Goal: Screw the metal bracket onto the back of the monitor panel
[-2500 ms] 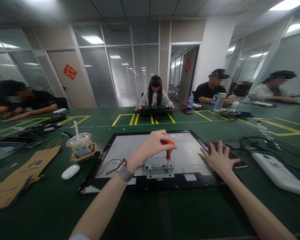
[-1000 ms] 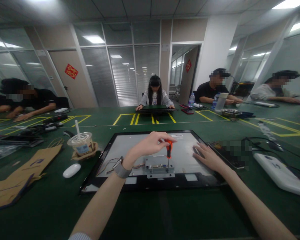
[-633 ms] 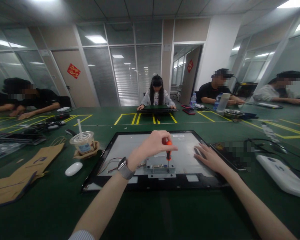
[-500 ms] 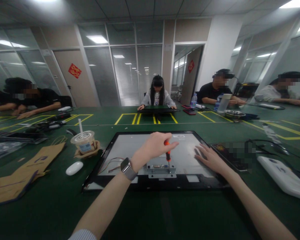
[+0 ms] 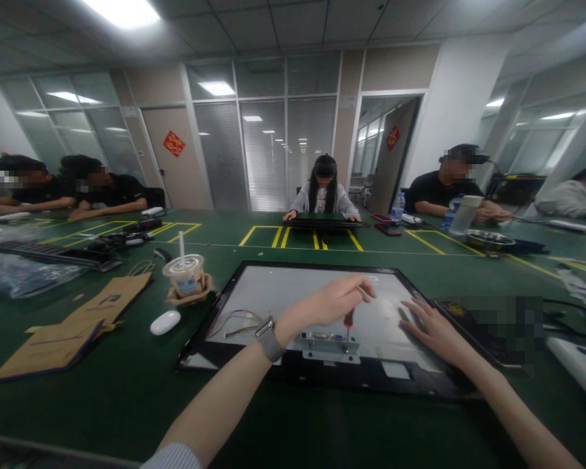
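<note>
My left hand [image 5: 333, 302] is closed around the top of an orange and black screwdriver [image 5: 349, 319]. The screwdriver stands nearly upright, its tip down at the right end of a metal bracket [image 5: 329, 352] with connector ports. That bracket sits along the near side of a flat display panel [image 5: 283, 290], pale grey with a black frame, lying on the table. Thin wires [image 5: 239, 319] lie on the panel left of the bracket. My right hand [image 5: 430, 331] rests with its fingers stretched out on the panel's right part.
A drink cup [image 5: 185, 277] in a carton holder, a white mouse [image 5: 165, 322] and a brown paper bag [image 5: 78, 332] lie to the left. A dark box-like item [image 5: 488, 332] and a white device [image 5: 581, 368] are at right. Several people sit around the green table [image 5: 254, 423].
The view has turned left, so everything appears farther right. My left hand has rotated on the screwdriver's handle, its fingers now over the top. The right hand stays on the panel.
</note>
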Tool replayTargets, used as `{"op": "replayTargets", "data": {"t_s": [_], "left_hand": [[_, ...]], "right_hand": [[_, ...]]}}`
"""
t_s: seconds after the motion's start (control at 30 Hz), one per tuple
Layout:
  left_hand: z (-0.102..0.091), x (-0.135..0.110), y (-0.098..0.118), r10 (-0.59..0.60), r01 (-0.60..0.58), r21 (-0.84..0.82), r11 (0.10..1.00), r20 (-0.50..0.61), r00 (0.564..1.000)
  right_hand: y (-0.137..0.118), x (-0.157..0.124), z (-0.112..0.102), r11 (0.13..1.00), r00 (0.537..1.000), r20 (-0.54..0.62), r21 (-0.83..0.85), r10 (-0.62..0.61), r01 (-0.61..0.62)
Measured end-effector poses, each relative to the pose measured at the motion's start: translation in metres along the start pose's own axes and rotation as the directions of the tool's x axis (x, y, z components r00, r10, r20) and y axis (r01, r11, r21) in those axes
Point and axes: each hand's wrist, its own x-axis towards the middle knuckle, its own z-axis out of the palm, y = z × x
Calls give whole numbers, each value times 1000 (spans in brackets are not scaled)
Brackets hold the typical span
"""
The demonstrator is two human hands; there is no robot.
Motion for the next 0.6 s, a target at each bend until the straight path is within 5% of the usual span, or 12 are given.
{"op": "replayTargets", "data": {"t_s": [0.17, 0.33, 0.47, 0.6], "left_hand": [[21, 4, -11, -11, 14, -459, 888, 9, 1000], [37, 8, -28, -138, -11, -430, 903, -314, 939], [43, 9, -32, -139, -36, -503, 864, -306, 942], [42, 8, -29, -70, -36, -349, 936, -286, 956]], "right_hand": [[0, 1, 1, 1000, 1000, -6, 19, 14, -14], [-1, 1, 0, 999, 1000, 7, 45, 17, -17], [-2, 2, -1, 999, 1000, 15, 41, 20, -21], [-3, 2, -3, 999, 1000, 31, 42, 4, -5]]}}
